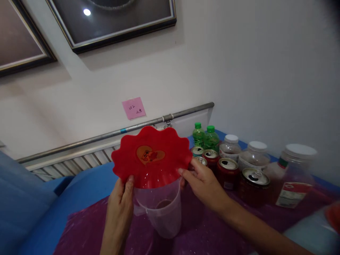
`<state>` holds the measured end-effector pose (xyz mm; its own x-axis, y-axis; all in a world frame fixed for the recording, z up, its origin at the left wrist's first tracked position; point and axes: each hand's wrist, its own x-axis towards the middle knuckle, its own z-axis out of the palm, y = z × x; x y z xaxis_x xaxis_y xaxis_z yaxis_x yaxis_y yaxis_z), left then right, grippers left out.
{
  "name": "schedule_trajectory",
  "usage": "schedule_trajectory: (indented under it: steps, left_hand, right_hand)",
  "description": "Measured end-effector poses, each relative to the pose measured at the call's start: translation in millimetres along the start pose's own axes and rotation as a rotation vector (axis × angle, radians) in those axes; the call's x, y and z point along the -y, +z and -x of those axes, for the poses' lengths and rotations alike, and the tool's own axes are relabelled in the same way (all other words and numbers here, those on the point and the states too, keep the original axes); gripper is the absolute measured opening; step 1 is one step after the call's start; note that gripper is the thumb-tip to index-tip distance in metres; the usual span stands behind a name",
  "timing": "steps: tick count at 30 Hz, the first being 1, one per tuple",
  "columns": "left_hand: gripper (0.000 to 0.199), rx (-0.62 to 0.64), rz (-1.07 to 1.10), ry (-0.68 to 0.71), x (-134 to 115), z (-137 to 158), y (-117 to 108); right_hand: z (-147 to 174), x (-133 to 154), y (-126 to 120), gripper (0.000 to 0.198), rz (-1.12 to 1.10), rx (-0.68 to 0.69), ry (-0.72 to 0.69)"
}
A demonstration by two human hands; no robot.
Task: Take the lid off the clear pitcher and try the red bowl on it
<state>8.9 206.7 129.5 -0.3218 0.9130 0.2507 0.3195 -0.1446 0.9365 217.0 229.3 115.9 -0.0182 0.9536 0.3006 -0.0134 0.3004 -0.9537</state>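
A red plate (170, 152) with a wavy edge and a heart-shaped orange print is tilted up so that its face points toward me. My left hand (123, 194) pinches its lower left edge, thumb on the front. On the right edge, my right hand (199, 179) grips with the thumb in front and fingers behind. Shiny wet-looking spots show along the plate's lower part. Just below stands a clear plastic measuring jug (167, 221), its far rim hidden behind the plate. Whether plate and jug touch, I cannot tell.
Several opened drink cans (228, 170), two green-capped bottles (211, 138) and white-lidded clear jars (255, 156) stand at the right. Purple plastic sheeting (87, 226) covers part of the blue surface (90, 186). Behind run a radiator (95, 159) and a pipe (106, 138) along the wall.
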Motion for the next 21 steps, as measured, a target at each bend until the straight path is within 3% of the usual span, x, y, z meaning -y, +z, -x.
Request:
schedule_trajectory:
  steps: [4, 9, 13, 17, 21]
  left_hand:
    - [0.053, 0.052, 0.057, -0.033, 9.5, -9.5, -4.3]
    - [0.056, -0.058, 0.126, -0.035, 8.3, -12.1, -13.5]
    - [0.054, -0.135, 0.041, -0.063, -1.9, -4.4, -14.9]
    - [0.050, -0.194, -0.067, -0.035, -6.6, 2.6, -18.3]
    - [0.043, -0.234, -0.168, 0.058, -4.5, 3.5, -26.0]
  right_hand:
    - [-3.3, -7.0, -1.0, 0.018, 0.050, 0.013, -0.011]
    - [0.0, 3.7, -6.2, 0.016, 0.242, -0.028, -0.295]
    - [6.1, 14.9, -9.6, 0.021, 0.228, -0.022, -0.435]
    - [9.1, 15.6, -10.0, 0.023, 0.195, 0.017, -0.474]
    - [9.7, 13.1, -9.9, 0.021, 0.176, 0.034, -0.541]
